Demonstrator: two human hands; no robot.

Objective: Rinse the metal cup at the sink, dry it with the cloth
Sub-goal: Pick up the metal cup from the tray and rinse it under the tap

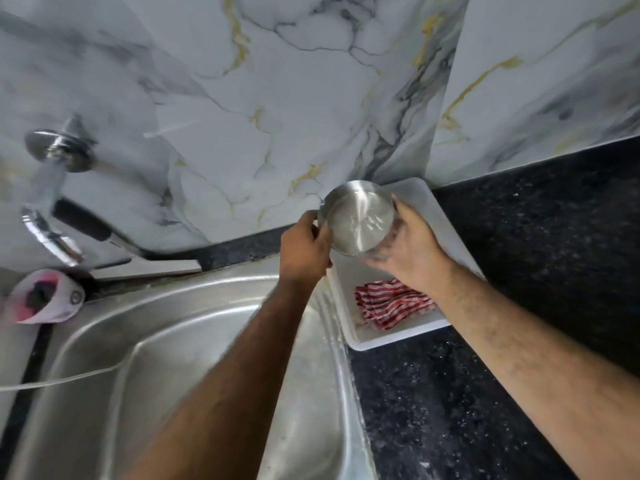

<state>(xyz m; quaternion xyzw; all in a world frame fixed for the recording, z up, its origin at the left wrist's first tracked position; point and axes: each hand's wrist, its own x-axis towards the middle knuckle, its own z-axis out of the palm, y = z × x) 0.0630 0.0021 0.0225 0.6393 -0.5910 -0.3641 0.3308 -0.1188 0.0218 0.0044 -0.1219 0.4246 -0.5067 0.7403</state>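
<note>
A shiny metal cup point(358, 218) is held in the air above the far end of a white tray point(394, 336), its open mouth turned toward me. My right hand point(408, 247) grips its right side and base. My left hand point(304, 249) holds its left rim. A red-and-white striped cloth point(391, 304) lies crumpled in the tray, below my right wrist and partly hidden by it. The steel sink point(173, 358) fills the lower left, under my left forearm.
A chrome wall tap point(52, 188) with a dark handle juts out at the left over the sink. A white and pink pouch point(41, 296) lies at the sink's far-left corner. Black speckled countertop point(536, 271) spreads right of the tray. Marble wall tiles rise behind.
</note>
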